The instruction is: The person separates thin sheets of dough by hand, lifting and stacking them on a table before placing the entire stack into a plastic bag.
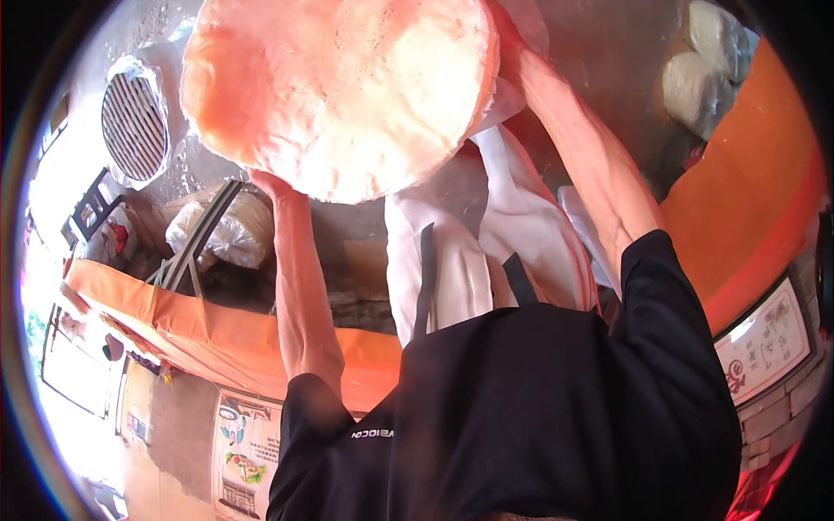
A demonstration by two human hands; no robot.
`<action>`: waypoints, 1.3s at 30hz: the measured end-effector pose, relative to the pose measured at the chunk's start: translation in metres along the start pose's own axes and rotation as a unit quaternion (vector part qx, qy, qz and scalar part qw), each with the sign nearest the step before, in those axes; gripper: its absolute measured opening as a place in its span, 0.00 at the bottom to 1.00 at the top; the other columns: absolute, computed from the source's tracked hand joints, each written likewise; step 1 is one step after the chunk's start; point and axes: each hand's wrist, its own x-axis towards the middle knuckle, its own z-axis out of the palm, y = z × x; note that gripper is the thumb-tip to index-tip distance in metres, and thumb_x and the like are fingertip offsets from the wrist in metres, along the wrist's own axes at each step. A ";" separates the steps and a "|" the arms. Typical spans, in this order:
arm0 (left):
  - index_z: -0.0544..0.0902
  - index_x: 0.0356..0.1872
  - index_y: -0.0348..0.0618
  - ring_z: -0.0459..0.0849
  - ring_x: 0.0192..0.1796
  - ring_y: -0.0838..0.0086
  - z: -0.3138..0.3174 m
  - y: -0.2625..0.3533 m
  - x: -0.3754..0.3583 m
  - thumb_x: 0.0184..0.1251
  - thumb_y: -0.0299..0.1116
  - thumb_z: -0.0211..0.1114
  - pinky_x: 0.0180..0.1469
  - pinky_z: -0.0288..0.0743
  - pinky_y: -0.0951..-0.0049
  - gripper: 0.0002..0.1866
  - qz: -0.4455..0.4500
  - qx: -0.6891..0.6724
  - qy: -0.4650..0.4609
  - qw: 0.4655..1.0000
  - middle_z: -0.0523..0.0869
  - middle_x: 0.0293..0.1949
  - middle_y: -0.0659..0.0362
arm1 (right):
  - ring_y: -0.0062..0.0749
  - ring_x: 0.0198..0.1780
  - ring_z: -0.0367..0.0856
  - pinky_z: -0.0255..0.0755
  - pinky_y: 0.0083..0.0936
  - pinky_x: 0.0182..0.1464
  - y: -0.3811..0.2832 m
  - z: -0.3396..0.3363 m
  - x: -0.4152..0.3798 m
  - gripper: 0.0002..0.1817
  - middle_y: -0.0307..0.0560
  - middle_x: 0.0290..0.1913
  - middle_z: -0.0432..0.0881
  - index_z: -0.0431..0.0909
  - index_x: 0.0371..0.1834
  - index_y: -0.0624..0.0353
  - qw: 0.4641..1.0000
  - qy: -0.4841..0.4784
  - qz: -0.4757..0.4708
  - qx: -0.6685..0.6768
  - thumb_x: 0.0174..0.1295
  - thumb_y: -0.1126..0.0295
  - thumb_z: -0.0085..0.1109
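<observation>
A large round pale disc [339, 95], with a wrinkled surface and a rough whitish rim, fills the top middle of the head view. Its material is washed out by bright light. At its lower left edge, my left hand [271, 184] is closed on the rim, the fingers partly hidden under it. My right hand [507, 45] holds the opposite edge, mostly behind the disc. A thin translucent sheet [504, 104] shows beneath the rim near my right hand. Below the disc are my white-clad legs [443, 260].
A round slatted grate [135, 126] wrapped in clear plastic stands left on a grey surface [599, 52]. Filled plastic bags [234, 230] lie below it, with others [695, 91] at upper right. Orange covering runs along both sides [738, 200]. Dark straps [195, 243] cross near the left bags.
</observation>
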 end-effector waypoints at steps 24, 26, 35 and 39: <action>0.81 0.43 0.29 0.83 0.51 0.56 0.048 0.028 -0.115 0.70 0.36 0.47 0.54 0.76 0.63 0.19 -0.058 0.724 -0.109 0.679 0.85 0.46 0.47 | 0.65 0.44 0.80 0.73 0.48 0.46 -0.042 0.004 -0.081 0.12 0.70 0.37 0.82 0.73 0.44 0.72 0.714 -0.130 -0.131 -0.675 0.61 0.76 0.46; 0.82 0.45 0.32 0.82 0.52 0.53 0.067 0.028 -0.125 0.70 0.36 0.49 0.55 0.75 0.63 0.18 -0.007 0.847 -0.239 0.474 0.85 0.46 0.43 | 0.65 0.40 0.80 0.73 0.49 0.44 -0.051 0.003 -0.084 0.09 0.70 0.35 0.81 0.75 0.37 0.73 0.661 -0.186 -0.121 -0.717 0.59 0.77 0.47; 0.80 0.27 0.39 0.80 0.37 0.59 0.076 0.041 -0.152 0.56 0.26 0.66 0.40 0.73 0.60 0.04 0.151 0.808 -0.409 0.396 0.80 0.26 0.55 | 0.45 0.32 0.76 0.71 0.39 0.36 -0.091 0.017 -0.126 0.11 0.50 0.24 0.77 0.77 0.20 0.59 0.545 -0.368 -0.347 -0.669 0.54 0.66 0.65; 0.78 0.24 0.42 0.79 0.31 0.60 0.092 0.065 -0.148 0.54 0.27 0.69 0.37 0.70 0.63 0.07 0.247 0.777 -0.331 0.475 0.78 0.23 0.56 | 0.40 0.34 0.77 0.70 0.34 0.41 -0.122 0.035 -0.117 0.13 0.44 0.26 0.76 0.78 0.21 0.56 0.555 -0.298 -0.465 -0.622 0.51 0.61 0.69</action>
